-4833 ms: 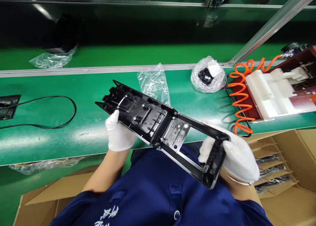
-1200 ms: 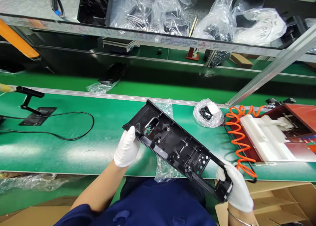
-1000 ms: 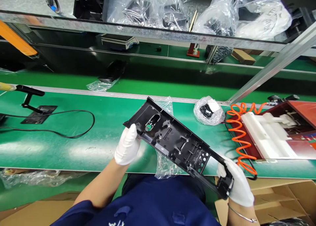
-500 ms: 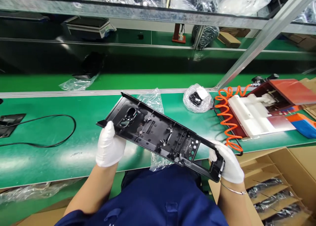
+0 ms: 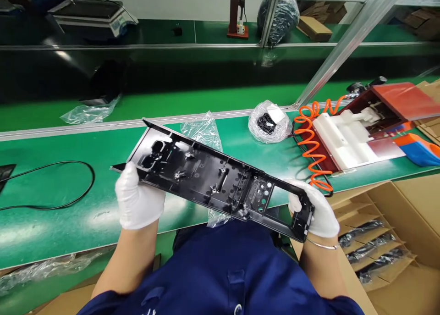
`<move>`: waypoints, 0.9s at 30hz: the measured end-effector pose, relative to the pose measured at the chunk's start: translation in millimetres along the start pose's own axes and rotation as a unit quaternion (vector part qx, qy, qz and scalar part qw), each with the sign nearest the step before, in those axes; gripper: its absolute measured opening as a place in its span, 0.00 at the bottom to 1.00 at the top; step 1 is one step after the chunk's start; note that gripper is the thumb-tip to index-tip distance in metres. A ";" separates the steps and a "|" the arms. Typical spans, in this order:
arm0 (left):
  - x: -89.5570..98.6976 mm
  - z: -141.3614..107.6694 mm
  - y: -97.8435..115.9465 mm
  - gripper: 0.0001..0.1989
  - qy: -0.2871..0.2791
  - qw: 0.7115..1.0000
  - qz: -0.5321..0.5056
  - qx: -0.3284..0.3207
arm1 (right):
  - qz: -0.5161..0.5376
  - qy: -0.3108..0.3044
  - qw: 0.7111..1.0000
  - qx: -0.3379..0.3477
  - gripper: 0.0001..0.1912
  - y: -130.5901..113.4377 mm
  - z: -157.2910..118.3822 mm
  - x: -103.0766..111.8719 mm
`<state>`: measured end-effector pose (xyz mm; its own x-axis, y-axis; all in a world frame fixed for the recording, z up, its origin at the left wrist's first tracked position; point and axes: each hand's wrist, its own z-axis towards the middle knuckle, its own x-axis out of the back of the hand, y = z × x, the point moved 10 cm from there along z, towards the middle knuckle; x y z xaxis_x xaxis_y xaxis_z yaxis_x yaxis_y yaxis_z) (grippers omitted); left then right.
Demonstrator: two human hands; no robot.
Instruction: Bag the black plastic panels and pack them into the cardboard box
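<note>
The long black plastic panel point(image 5: 202, 177) is held above the bench point(image 5: 44, 228), its long axis running from ten to four o'clock; its wide end is gripped by the left hand point(image 5: 139, 198), its framed end by the right point(image 5: 318, 209).

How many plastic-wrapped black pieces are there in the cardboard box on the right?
3 visible in the open cardboard box, each between dividers: the upper piece, the middle piece and the lower piece. Others may be hidden deeper inside.
</note>
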<state>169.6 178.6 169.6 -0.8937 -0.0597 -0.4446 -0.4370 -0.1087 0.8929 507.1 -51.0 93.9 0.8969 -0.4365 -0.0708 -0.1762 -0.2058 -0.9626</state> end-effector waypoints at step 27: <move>4.4 3.7 -17.4 0.18 -0.013 0.997 0.049 0.053 | 0.174 -0.013 0.982 -0.070 0.22 -6.0 3.0 -16.0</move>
<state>172.9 183.9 152.4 -0.9345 -0.0385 -0.3538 -0.3542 0.0024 0.9352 495.0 -40.1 100.1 0.7820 -0.4805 -0.3970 -0.5263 -0.1677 -0.8336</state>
